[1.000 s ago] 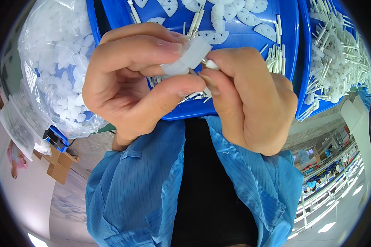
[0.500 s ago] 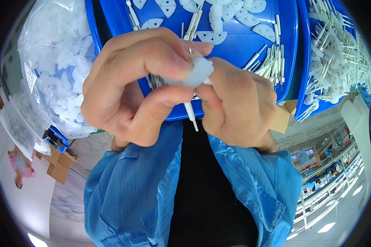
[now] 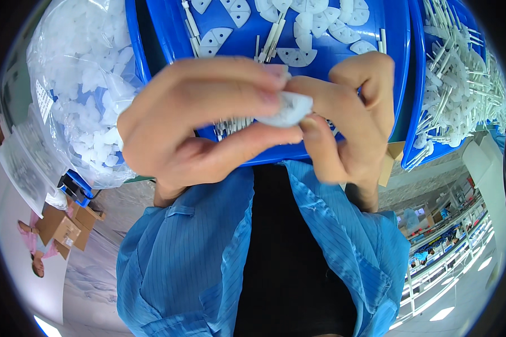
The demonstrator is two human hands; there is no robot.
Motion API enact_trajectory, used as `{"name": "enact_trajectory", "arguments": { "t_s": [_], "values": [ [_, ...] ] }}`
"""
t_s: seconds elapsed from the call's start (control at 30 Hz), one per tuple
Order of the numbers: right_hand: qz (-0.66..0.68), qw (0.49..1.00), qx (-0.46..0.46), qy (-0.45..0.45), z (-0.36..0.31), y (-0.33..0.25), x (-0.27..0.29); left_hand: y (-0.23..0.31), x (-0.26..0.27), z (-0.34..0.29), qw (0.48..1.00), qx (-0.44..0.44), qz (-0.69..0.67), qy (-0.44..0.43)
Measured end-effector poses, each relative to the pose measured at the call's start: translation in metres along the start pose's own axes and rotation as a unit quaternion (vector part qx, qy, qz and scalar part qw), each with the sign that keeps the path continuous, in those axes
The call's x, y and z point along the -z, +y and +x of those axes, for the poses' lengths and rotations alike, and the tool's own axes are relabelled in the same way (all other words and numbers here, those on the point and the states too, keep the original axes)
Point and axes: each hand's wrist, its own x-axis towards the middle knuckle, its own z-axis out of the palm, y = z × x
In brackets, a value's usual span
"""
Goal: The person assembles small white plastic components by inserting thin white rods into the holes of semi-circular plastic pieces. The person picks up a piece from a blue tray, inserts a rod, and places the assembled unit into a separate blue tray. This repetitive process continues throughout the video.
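Both hands meet in the middle over the near edge of a blue tray [image 3: 400, 78]. Between thumb and fingers of my left hand [image 3: 180, 121] is a small translucent white plastic piece [image 3: 289, 110], wedge-like in outline. My right hand [image 3: 357, 121] is closed, with thumb and index fingertip pinching the right end of that same piece. My fingers hide part of it, and motion blurs the left hand. White fan-shaped pieces [image 3: 297, 57] with small holes lie in the tray beyond. Thin white rods [image 3: 272, 39] lie among them, and more rods [image 3: 233, 128] show beneath my left hand.
At the left a clear plastic bag [image 3: 90, 84] bulges with white pieces. A second blue tray [image 3: 413, 132] on the right is heaped with rods joined to white pieces [image 3: 455, 84]. Cardboard boxes [image 3: 67, 227] and a person [image 3: 36, 247] appear at far left.
Both hands have shifted slightly right, and the white piece has turned between them. The thin rod that hung below it no longer shows. At far left the person is now beside the boxes.
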Motion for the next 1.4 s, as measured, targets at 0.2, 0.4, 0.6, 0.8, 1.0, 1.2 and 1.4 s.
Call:
{"name": "enact_trajectory", "arguments": {
  "t_s": [0.2, 0.4, 0.6, 0.8, 1.0, 1.2, 1.4],
  "values": [
    [0.245, 0.93, -0.142, 0.236, -0.001, -0.047, -0.047, 0.002, -0.003, -0.004, 0.993, -0.08, 0.09, -0.011],
    [0.183, 0.903, -0.241, 0.304, -0.021, -0.051, -0.003, -0.012, -0.019, -0.004, 0.99, -0.057, -0.042, 0.125],
    [-0.269, 0.8, -0.306, 0.44, -0.062, -0.01, 0.11, -0.012, -0.029, 0.008, 0.966, 0.097, 0.239, 0.01],
    [-0.378, 0.797, -0.309, 0.356, -0.038, -0.018, 0.095, -0.006, -0.027, 0.005, 0.959, 0.105, 0.264, -0.019],
    [-0.108, 0.993, -0.009, 0.04, 0.028, -0.015, 0.011, 0.002, -0.012, -0.005, 0.986, 0.132, -0.035, 0.095],
    [-0.154, 0.987, -0.041, -0.006, 0.025, -0.014, -0.021, 0.006, -0.012, -0.005, 0.962, 0.198, -0.141, 0.122],
    [0.016, 0.975, -0.13, 0.182, 0.017, -0.021, -0.002, 0.007, -0.022, -0.004, 0.933, 0.236, -0.164, 0.216]
  ]
}}
